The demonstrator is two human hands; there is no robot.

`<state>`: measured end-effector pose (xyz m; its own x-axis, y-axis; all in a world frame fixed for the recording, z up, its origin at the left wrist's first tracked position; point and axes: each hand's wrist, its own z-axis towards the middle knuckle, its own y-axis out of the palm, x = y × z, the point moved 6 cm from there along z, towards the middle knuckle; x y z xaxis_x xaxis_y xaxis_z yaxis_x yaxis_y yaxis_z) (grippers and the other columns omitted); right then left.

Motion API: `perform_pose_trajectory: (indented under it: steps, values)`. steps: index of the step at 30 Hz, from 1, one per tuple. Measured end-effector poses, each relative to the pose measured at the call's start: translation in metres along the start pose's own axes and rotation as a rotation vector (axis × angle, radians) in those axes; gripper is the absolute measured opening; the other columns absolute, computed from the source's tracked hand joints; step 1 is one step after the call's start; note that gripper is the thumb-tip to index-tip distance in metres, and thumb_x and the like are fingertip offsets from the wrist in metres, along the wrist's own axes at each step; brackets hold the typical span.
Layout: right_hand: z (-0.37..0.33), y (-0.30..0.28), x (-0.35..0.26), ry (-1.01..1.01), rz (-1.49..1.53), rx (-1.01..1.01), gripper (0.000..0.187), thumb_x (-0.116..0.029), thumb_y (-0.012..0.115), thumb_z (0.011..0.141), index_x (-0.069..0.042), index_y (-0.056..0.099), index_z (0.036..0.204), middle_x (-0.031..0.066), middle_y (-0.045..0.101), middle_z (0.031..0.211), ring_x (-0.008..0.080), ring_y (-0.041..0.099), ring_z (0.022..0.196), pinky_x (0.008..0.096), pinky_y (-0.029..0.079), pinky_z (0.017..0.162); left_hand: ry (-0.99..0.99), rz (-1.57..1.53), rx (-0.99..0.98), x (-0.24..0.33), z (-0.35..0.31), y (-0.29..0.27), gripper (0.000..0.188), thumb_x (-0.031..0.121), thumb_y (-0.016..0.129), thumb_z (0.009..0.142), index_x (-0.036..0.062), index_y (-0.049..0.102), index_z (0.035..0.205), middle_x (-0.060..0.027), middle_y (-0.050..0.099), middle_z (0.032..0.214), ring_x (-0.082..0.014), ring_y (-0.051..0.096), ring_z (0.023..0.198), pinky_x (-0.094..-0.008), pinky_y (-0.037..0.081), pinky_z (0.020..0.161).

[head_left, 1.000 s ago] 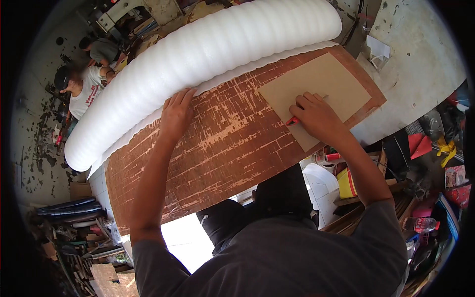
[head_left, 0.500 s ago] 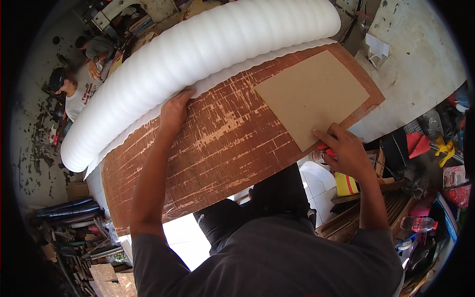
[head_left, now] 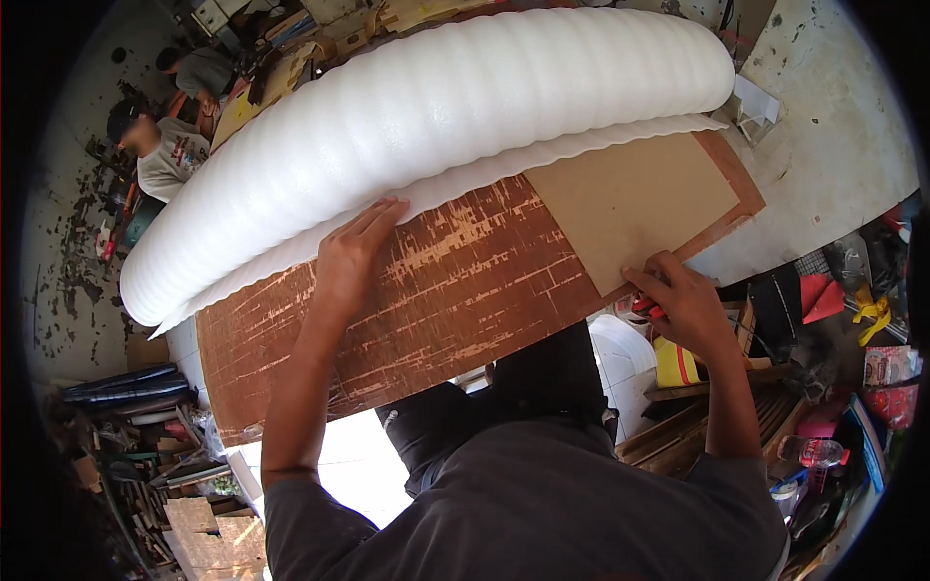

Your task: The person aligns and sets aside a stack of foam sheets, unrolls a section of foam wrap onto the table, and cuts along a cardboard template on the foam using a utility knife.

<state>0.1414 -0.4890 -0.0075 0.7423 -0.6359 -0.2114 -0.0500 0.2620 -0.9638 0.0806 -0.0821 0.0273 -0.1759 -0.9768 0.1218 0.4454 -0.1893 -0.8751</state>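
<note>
A thick roll of white foam sheet (head_left: pixel 436 107) lies across the far side of a worn brown board (head_left: pixel 436 300). My left hand (head_left: pixel 356 247) rests with fingers stretched out on the foam's loose near edge. To the right, a tan cardboard sheet (head_left: pixel 639 198) lies flat on the board, its far edge under the foam. My right hand (head_left: pixel 678 295) is at the cardboard's near corner, thumb and forefinger against it. Curled in that hand's other fingers is a small red tool (head_left: pixel 646 306); most of it is hidden, so its kind is unclear.
Two people (head_left: pixel 170 155) sit beyond the roll at far left. A pale worn surface (head_left: pixel 823 126) extends to the right. Wood scraps (head_left: pixel 145 484) are piled at lower left; at right are a plastic bottle (head_left: pixel 814 451), yellow ribbon (head_left: pixel 870 308) and mixed clutter. A white bucket (head_left: pixel 620 349) stands below the board.
The foam roll has shifted right and nearer, and its loose edge now covers the cardboard's far edge. My left hand has moved slightly right and nearer with it. My right hand stays at the cardboard's corner.
</note>
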Motion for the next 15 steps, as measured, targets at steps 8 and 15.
perform_pose_trajectory:
  steps: [8,15]
  values:
    - [0.001,-0.004,-0.011,0.047,0.057,0.024,0.055,-0.009,0.086,0.079,-0.012,0.069,0.132,0.0075,0.064,0.107,0.0314,0.072,0.09,0.0448,0.059,0.08,0.123,0.005,-0.029,0.054,-0.008,-0.013,0.058,-0.009,0.07,0.079,0.0109,0.071,0.133,-0.0094,0.077,0.128,-0.0263,0.076,0.114,-0.039,0.066,0.088]
    - [-0.025,0.005,0.009,0.289,0.466,0.238,0.032,-0.007,0.082,0.089,-0.004,0.067,0.117,0.011,0.07,0.094,0.0223,0.076,0.082,0.0355,0.059,0.073,0.157,-0.077,-0.119,0.104,-0.024,-0.028,0.051,0.003,0.072,0.086,0.0081,0.071,0.136,-0.0135,0.077,0.128,-0.0287,0.074,0.122,-0.0432,0.064,0.095]
